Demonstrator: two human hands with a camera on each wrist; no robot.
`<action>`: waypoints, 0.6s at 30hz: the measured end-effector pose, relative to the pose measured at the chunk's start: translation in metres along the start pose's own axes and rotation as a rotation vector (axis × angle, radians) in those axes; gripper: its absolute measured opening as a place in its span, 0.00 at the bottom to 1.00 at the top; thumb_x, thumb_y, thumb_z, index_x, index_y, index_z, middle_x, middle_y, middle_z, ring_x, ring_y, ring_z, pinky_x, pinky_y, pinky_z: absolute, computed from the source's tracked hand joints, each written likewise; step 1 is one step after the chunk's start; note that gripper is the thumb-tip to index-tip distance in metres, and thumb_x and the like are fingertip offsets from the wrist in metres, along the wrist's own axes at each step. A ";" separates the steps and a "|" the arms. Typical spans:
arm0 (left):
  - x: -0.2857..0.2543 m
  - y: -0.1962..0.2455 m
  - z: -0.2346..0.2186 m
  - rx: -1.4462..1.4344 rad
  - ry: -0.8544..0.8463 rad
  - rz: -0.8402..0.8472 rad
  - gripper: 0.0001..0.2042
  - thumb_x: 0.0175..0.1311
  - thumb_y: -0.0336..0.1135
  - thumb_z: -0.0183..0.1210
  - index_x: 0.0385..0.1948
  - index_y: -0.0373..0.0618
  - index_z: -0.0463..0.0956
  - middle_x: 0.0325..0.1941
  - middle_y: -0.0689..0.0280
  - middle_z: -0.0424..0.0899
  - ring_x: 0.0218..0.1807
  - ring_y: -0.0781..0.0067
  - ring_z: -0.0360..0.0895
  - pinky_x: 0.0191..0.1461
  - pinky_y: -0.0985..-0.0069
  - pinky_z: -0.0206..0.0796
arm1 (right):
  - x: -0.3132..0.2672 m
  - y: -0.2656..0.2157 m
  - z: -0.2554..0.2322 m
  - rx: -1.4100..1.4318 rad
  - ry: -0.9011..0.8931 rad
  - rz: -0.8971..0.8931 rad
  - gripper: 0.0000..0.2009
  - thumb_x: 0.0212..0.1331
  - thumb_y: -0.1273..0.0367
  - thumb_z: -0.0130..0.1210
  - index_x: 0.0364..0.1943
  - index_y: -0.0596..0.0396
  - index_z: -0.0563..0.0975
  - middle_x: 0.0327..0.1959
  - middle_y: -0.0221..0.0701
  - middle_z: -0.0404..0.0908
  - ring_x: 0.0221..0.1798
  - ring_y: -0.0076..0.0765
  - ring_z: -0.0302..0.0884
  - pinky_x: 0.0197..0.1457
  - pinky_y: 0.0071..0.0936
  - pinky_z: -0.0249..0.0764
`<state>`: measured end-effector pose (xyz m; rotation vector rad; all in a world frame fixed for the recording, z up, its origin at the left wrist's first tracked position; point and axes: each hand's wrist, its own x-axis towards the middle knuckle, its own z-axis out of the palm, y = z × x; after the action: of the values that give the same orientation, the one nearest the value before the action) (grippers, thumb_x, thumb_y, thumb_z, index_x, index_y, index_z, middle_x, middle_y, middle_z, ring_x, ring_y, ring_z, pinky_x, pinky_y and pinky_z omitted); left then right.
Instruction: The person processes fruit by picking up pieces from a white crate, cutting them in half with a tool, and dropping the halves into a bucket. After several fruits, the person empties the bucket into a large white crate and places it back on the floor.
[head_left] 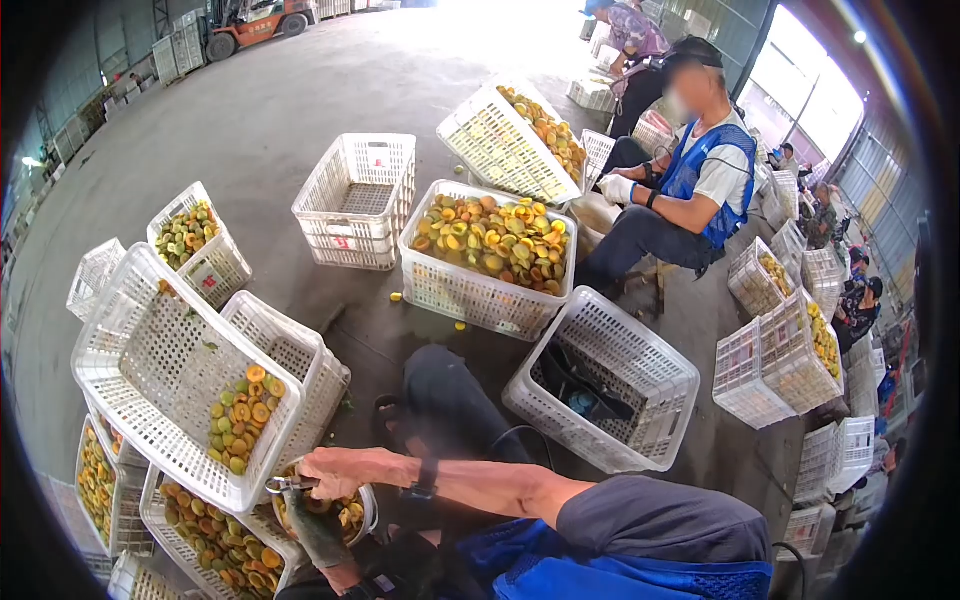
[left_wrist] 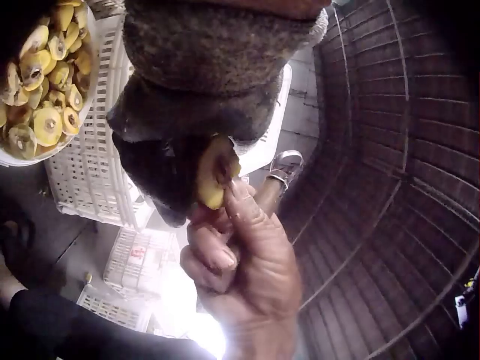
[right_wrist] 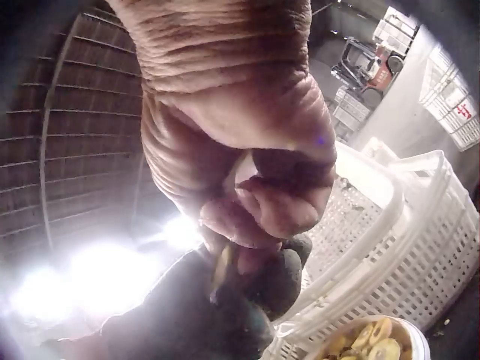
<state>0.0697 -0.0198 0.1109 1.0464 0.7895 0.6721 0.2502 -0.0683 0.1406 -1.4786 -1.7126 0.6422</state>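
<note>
My left hand (head_left: 322, 530), in a dark glove, holds a yellow apricot half (left_wrist: 217, 171) with a brown hollow at its centre. Close against it, my bare right hand (left_wrist: 251, 274) has its thumb on the fruit's edge and its fingers curled. A metal tool with a ring end (head_left: 280, 485) projects from the right hand; its handle is mostly hidden in the curled fingers. Below both hands stands a white bucket (head_left: 372, 512) of apricot halves. Beside them a white crate (head_left: 150, 330) leans tilted over other crates, with apricot halves (head_left: 245, 415) gathered in its lower corner.
A full crate of halves (head_left: 490, 310) stands ahead, beside an empty crate (head_left: 355, 245). To the right is a crate (head_left: 640, 440) with dark items inside. A seated person in a blue vest (head_left: 710, 190) works opposite. A forklift (head_left: 255, 25) stands far back.
</note>
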 end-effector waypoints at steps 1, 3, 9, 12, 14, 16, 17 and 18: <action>0.000 -0.006 -0.003 0.091 -0.025 0.047 0.24 0.75 0.40 0.52 0.69 0.45 0.66 0.65 0.64 0.75 0.61 0.68 0.76 0.59 0.69 0.74 | 0.000 0.005 0.005 -0.016 0.018 -0.010 0.16 0.57 0.64 0.63 0.34 0.63 0.71 0.25 0.51 0.69 0.28 0.57 0.69 0.33 0.46 0.65; 0.002 -0.016 -0.007 0.110 -0.048 0.077 0.25 0.74 0.38 0.52 0.71 0.45 0.65 0.67 0.65 0.74 0.61 0.69 0.75 0.59 0.70 0.73 | 0.002 0.004 0.006 0.004 -0.004 0.037 0.16 0.57 0.65 0.63 0.33 0.62 0.70 0.26 0.50 0.68 0.29 0.56 0.68 0.34 0.46 0.65; 0.008 -0.040 -0.019 0.058 -0.054 0.053 0.25 0.73 0.33 0.54 0.70 0.41 0.64 0.69 0.62 0.73 0.64 0.68 0.75 0.64 0.70 0.71 | -0.002 -0.017 0.003 0.181 0.091 0.151 0.10 0.51 0.71 0.59 0.30 0.63 0.70 0.27 0.51 0.73 0.33 0.64 0.74 0.34 0.49 0.68; 0.003 -0.031 -0.004 -0.163 -0.015 -0.015 0.25 0.72 0.29 0.55 0.70 0.39 0.64 0.70 0.59 0.72 0.67 0.65 0.74 0.68 0.67 0.70 | -0.005 -0.016 0.014 0.101 0.132 0.185 0.12 0.53 0.70 0.62 0.32 0.61 0.71 0.28 0.48 0.75 0.38 0.63 0.77 0.39 0.52 0.71; 0.008 -0.046 -0.016 -0.279 -0.034 -0.016 0.25 0.74 0.30 0.53 0.71 0.39 0.63 0.72 0.57 0.69 0.69 0.64 0.72 0.71 0.65 0.68 | -0.006 -0.017 0.021 0.045 0.148 0.192 0.12 0.55 0.68 0.63 0.34 0.61 0.71 0.30 0.47 0.76 0.41 0.62 0.78 0.42 0.53 0.72; 0.026 -0.094 -0.049 -0.368 -0.098 0.026 0.25 0.78 0.35 0.49 0.74 0.41 0.59 0.76 0.57 0.65 0.73 0.63 0.68 0.75 0.63 0.64 | -0.008 -0.015 0.029 0.000 0.161 0.174 0.13 0.57 0.67 0.63 0.36 0.60 0.72 0.33 0.47 0.77 0.42 0.60 0.78 0.43 0.52 0.72; 0.022 -0.094 -0.049 -0.318 -0.062 0.047 0.25 0.78 0.36 0.49 0.74 0.42 0.58 0.76 0.57 0.64 0.74 0.63 0.67 0.76 0.63 0.62 | -0.010 -0.019 0.031 -0.024 0.183 0.169 0.13 0.59 0.67 0.62 0.37 0.61 0.72 0.34 0.47 0.77 0.42 0.60 0.78 0.43 0.52 0.72; 0.020 -0.094 -0.045 -0.268 -0.027 0.069 0.26 0.79 0.37 0.48 0.74 0.42 0.58 0.77 0.58 0.63 0.74 0.63 0.66 0.77 0.63 0.61 | -0.012 -0.024 0.032 -0.048 0.204 0.164 0.12 0.60 0.66 0.60 0.37 0.61 0.71 0.35 0.46 0.76 0.43 0.60 0.78 0.43 0.52 0.72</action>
<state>0.0534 -0.0154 0.0064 0.8393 0.6220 0.7975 0.2108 -0.0813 0.1382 -1.6704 -1.4714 0.5173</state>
